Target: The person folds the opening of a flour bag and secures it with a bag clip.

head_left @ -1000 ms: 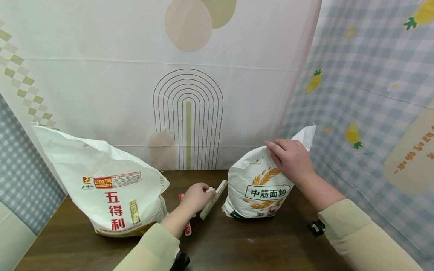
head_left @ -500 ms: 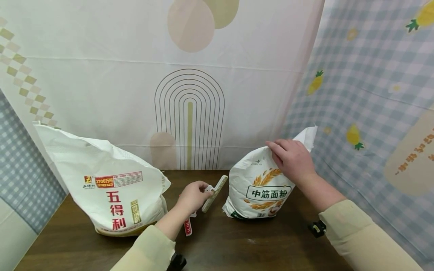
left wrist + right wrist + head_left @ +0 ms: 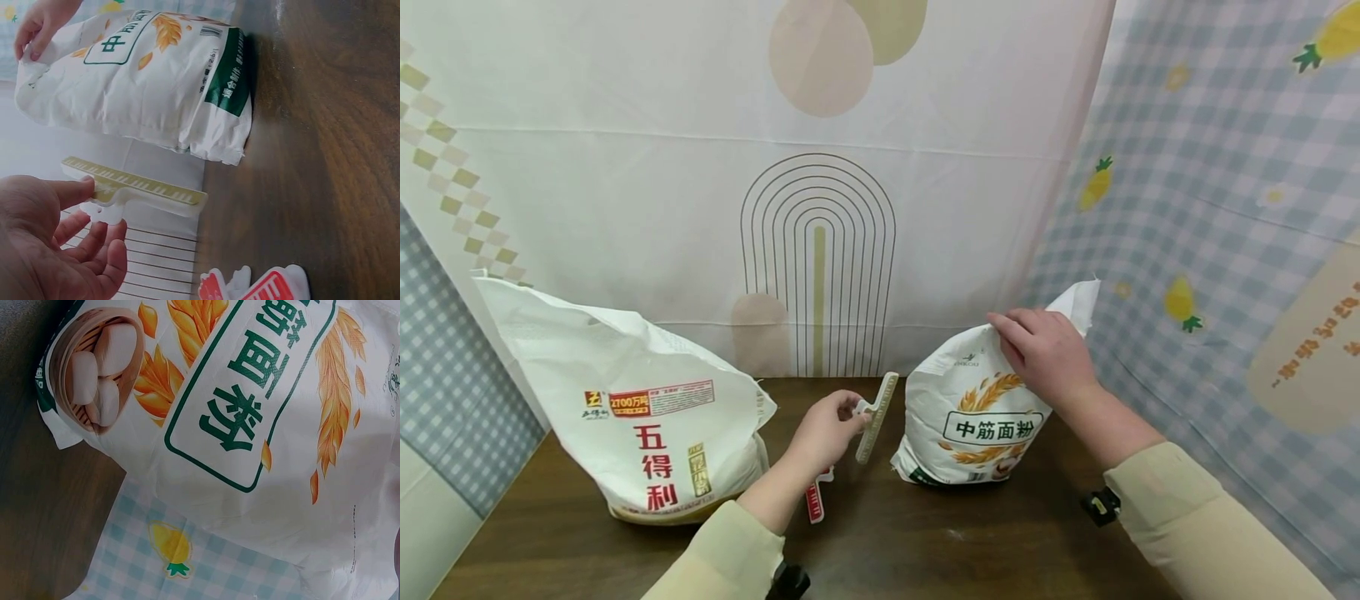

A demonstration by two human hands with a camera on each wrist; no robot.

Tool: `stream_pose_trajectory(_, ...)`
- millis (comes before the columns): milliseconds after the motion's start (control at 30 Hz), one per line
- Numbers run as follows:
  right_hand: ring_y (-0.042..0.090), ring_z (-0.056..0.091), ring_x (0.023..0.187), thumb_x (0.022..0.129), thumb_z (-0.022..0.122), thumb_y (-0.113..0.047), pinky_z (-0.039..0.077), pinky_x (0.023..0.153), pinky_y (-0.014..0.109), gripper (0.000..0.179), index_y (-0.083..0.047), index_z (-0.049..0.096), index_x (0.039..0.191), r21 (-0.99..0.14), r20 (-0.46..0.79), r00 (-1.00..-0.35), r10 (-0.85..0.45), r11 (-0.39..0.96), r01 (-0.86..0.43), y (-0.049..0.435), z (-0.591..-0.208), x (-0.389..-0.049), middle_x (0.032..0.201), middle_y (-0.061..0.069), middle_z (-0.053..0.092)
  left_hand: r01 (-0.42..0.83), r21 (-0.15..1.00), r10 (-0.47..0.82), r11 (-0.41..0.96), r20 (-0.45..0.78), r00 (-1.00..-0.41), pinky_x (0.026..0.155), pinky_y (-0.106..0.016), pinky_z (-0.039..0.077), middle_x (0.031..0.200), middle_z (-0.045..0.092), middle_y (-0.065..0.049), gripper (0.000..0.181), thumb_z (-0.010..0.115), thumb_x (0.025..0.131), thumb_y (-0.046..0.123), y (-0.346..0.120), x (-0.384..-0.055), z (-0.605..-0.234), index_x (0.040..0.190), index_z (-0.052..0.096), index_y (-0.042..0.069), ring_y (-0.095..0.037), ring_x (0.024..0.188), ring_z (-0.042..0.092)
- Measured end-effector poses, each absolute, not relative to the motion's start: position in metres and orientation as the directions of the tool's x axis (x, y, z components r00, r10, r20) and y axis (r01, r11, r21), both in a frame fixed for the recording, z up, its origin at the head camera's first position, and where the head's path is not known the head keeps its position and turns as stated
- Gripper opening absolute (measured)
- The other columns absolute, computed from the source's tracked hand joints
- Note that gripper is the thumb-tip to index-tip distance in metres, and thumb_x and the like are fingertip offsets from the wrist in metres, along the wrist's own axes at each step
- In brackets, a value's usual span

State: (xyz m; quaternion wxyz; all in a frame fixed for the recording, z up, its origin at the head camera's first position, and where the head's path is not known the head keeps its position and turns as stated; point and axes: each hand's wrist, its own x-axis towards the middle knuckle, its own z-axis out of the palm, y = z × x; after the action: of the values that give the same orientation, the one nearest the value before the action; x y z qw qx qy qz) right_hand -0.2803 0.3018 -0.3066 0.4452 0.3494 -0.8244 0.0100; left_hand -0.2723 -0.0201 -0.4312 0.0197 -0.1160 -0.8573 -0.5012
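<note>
My left hand [image 3: 827, 429] pinches a white and olive-gold bag clip [image 3: 877, 421] between thumb and fingers, raised above the table. In the left wrist view the long bar of the bag clip [image 3: 140, 184] points away from the thumb, with its white handle part against the fingers. On the right, my right hand [image 3: 1048, 354] grips the folded top of a white flour bag [image 3: 928, 408] with wheat ears and green lettering. That bag stands upright, its top corner sticking out past the hand. The right wrist view shows mostly the bag's printed front [image 3: 212, 512].
A larger white flour bag [image 3: 572, 358] with red lettering stands at the left, its top tall and slanting. Beside it a red and white bag clip [image 3: 816, 504] lies on the dark wooden table [image 3: 955, 550]. Patterned cloths [image 3: 647, 225] hang behind and at the sides.
My left hand has lifted the olive-gold bag clip and turned it more upright, baring more of it. The right hand and both bags stay in place.
</note>
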Motion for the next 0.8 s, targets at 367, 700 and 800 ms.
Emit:
stream_pose_trajectory(367,0.035,0.063,0.08,0.089,0.064,-0.008,0.048,0.069,0.051,0.029,-0.008,0.069,0.117,0.284,0.739,-0.366,-0.565,0.755,-0.592,0.303,-0.307,-0.281,0.096,0.012,0.067,0.297,0.818,0.19,0.492,0.231,-0.954,0.077,-0.034,0.05,0.096,0.063,0.004,0.015,0.071,0.093,0.025,-0.017,-0.267,-0.414,0.104,0.069,0.015,-0.014,0.088,0.06)
stream_pose_trajectory(700,0.035,0.063,0.079,0.09,0.063,-0.007,0.048,0.068,0.051,0.027,-0.007,0.07,0.116,0.288,0.739,-0.356,-0.573,0.746,-0.601,0.303,-0.305,-0.28,0.095,0.012,0.067,0.368,0.792,0.218,0.488,0.297,-0.93,0.08,-0.034,0.051,0.095,0.061,0.005,0.013,0.073,0.092,0.021,-0.014,-0.263,-0.389,0.102,0.069,0.016,-0.013,0.088,0.06)
stream_pose_trajectory(800,0.035,0.063,0.08,0.087,0.067,-0.005,0.048,0.068,0.051,0.03,-0.007,0.07,0.116,0.286,0.734,-0.365,-0.573,0.747,-0.6,0.302,-0.305,-0.279,0.095,0.012,0.067,0.383,0.788,0.208,0.481,0.322,-0.924,0.079,-0.034,0.05,0.093,0.061,0.005,0.012,0.073,0.091,0.021,-0.014,-0.263,-0.38,0.101,0.069,0.016,-0.013,0.087,0.059)
